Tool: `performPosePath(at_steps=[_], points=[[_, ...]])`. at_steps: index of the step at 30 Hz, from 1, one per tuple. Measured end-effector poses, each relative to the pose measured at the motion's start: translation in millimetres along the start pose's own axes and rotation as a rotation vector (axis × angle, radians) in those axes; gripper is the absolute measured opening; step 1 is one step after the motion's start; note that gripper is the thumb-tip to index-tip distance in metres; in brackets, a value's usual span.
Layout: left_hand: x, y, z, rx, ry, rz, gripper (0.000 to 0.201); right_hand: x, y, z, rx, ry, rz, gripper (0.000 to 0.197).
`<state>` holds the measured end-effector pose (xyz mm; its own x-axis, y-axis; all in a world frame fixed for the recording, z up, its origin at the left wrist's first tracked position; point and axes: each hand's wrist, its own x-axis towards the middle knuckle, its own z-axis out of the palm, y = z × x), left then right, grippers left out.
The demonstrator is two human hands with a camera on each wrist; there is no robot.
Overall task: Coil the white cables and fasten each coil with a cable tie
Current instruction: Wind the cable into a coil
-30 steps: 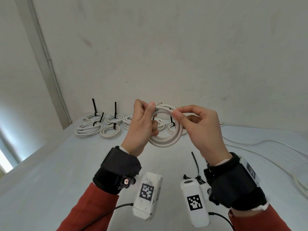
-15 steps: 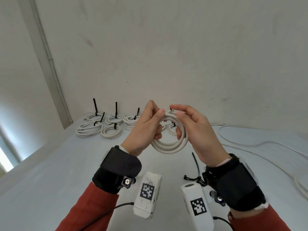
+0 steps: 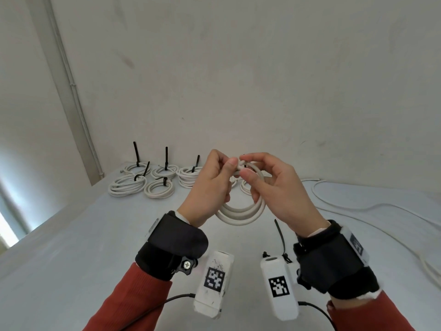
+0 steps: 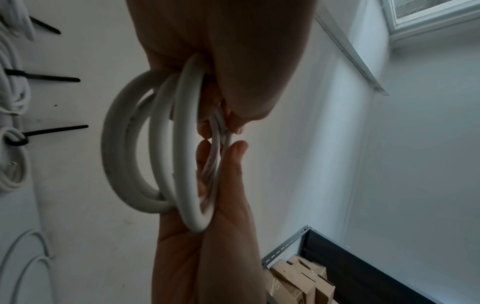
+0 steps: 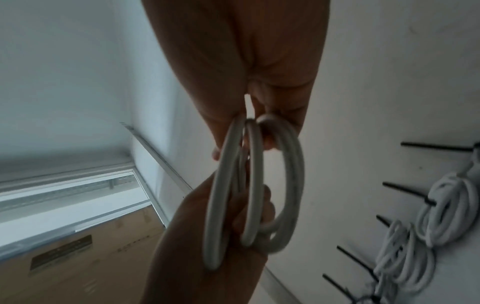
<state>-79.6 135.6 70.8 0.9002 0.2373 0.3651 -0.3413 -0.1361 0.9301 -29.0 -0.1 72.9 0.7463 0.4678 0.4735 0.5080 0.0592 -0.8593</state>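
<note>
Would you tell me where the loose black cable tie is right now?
In the head view, the loose black cable tie lies on the table below the held coil, beside the right wrist strap.

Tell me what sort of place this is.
Probably a bare workroom or storeroom. A plain white wall backs a pale table carrying tied cable coils, and the left wrist view shows a metal shelf with cardboard boxes.

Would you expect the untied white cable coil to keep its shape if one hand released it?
Unlikely: the white cable coil has no tie, and its loops fan apart below the left hand and right hand. Seems springy, keeping round arcs unsupported.
</note>
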Motion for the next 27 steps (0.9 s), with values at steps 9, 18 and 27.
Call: performPosePath(at_steps=[9, 18, 27], points=[[3.7, -4.5, 1.7, 0.021, 0.054, 0.044, 0.019, 1.6, 4.9, -6.4, -0.495, 0.003, -0.243, 0.017], [2.5, -5.2, 11.0, -0.151, 0.156, 0.048, 0.025, -0.5, 2.4, -0.8, -0.267, 0.237, -0.236, 0.013], [-2.3, -2.0, 4.1, -0.167, -0.264, -0.01, 0.04, 3.8, 3.9, -13.7, -0.199, 0.481, -0.208, 0.013]])
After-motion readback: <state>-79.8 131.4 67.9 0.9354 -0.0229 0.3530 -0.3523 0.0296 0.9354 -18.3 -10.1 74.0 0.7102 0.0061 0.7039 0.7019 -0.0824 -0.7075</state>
